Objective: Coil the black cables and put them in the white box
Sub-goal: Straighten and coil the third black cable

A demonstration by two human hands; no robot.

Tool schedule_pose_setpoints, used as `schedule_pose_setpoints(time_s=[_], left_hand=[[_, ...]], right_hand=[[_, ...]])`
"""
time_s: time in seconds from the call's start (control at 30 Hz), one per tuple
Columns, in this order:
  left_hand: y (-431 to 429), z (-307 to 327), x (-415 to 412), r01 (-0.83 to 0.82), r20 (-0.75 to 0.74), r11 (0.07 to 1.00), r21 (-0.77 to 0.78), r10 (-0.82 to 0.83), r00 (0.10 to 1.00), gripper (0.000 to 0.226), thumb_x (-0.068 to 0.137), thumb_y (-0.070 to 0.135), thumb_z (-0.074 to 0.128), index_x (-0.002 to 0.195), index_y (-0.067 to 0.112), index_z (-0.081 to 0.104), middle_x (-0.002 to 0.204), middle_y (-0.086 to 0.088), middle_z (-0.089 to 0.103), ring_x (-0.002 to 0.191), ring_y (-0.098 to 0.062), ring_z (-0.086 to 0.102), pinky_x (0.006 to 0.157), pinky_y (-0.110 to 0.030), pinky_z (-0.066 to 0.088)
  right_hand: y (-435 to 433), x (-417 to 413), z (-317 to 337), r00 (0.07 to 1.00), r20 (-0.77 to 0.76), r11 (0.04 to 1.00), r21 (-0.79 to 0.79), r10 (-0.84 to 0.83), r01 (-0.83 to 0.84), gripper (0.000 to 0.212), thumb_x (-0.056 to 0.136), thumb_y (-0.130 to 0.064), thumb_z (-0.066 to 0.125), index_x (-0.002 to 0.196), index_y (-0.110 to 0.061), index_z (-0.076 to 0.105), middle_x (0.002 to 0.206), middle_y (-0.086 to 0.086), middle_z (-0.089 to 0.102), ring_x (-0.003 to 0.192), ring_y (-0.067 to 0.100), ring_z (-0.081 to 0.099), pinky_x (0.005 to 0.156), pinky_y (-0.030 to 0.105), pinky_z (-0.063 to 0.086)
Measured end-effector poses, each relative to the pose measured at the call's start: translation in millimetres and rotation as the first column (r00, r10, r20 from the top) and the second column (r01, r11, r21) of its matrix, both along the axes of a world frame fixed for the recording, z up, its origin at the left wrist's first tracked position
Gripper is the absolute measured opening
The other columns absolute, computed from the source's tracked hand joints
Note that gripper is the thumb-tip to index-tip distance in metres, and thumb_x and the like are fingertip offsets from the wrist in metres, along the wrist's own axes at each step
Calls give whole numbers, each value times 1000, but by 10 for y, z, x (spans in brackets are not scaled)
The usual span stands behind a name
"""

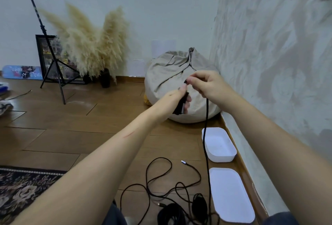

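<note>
The white box (231,154) sits empty, nothing stored yet; above it the left hand (181,97) curls round a small coiled bundle (179,107), the right hand (206,84) pinches the black cable (207,117) trailing past the box; loose cables (158,176) beside it await coiling.

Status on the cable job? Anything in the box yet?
Done: nothing boxed; the white box is empty, lid beside it. In hand: left hand grips a started coil, right hand pinches the black cable hanging to the floor. Left: finish this coil, then the loose cable and black bundle on the floor.
</note>
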State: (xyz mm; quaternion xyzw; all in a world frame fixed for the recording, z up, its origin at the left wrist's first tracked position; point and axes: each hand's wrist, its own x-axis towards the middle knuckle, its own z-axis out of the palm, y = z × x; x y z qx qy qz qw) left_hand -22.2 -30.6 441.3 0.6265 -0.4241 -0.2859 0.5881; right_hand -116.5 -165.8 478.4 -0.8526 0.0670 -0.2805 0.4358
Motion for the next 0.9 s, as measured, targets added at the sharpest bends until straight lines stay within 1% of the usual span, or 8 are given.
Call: schedule_pose_setpoints(time_s=[0.07,0.17,0.3,0.5,0.63,0.73,0.83,0.9], left_hand=[[-16,5,-99,46,64,999,7,-47,997,38,110,40,37,96,11,57,75,-1,54,68,-13,56,72,-23,51],[-22,9,-150,-23,58,998,-62,27,998,36,111,33,36,95,7,55,69,0,52,67,-14,54,69,-21,51],[-25,11,-182,-56,35,992,-112,60,998,35,111,31,37,96,5,55,71,-2,52,71,-16,52,72,-25,52],[3,33,-262,-37,68,993,-112,45,997,25,109,25,43,95,9,55,72,1,53,72,-13,55,73,-22,51],[9,46,-303,-6,76,996,-88,12,997,25,110,25,42,95,12,57,70,4,55,72,-12,56,81,-29,49],[22,78,-341,20,106,997,-81,-11,994,27,111,25,39,97,10,56,72,2,55,70,-11,57,77,-25,49],[21,90,-383,39,112,996,-79,-30,993,27,111,24,37,99,8,55,72,0,54,69,-11,56,75,-24,48],[13,86,-393,36,99,996,-83,-28,995,29,111,24,36,98,7,55,73,-1,54,70,-13,56,76,-27,47]], right_hand=[[-51,3,-25,999,45,999,39,-14,12,14,98,-17,62,90,-10,71,54,-14,47,51,2,40,51,14,34],[-121,-32,-76,995,81,986,164,-57,44,17,95,-19,68,101,-4,69,55,-15,48,49,3,39,49,16,33],[-139,-78,-174,997,64,961,277,-31,12,16,98,-19,63,108,-8,69,69,-1,52,53,8,39,50,21,31],[-144,-94,-225,997,67,938,344,23,-45,11,100,-18,60,104,-17,70,77,2,62,62,11,50,57,25,41],[-190,-87,-236,995,96,926,376,-8,-29,11,97,-20,66,103,-13,71,71,0,58,58,13,43,59,28,36],[-237,-95,-238,995,99,930,367,-22,-16,18,94,-22,69,107,-10,73,70,-2,58,59,13,42,59,27,36],[-246,-100,-239,995,102,936,351,-10,-27,10,94,-23,69,99,-19,76,73,-2,58,63,14,44,62,28,37],[-234,-93,-252,994,112,934,354,-1,-39,10,95,-23,68,93,-25,78,76,1,59,67,17,45,67,34,39]])
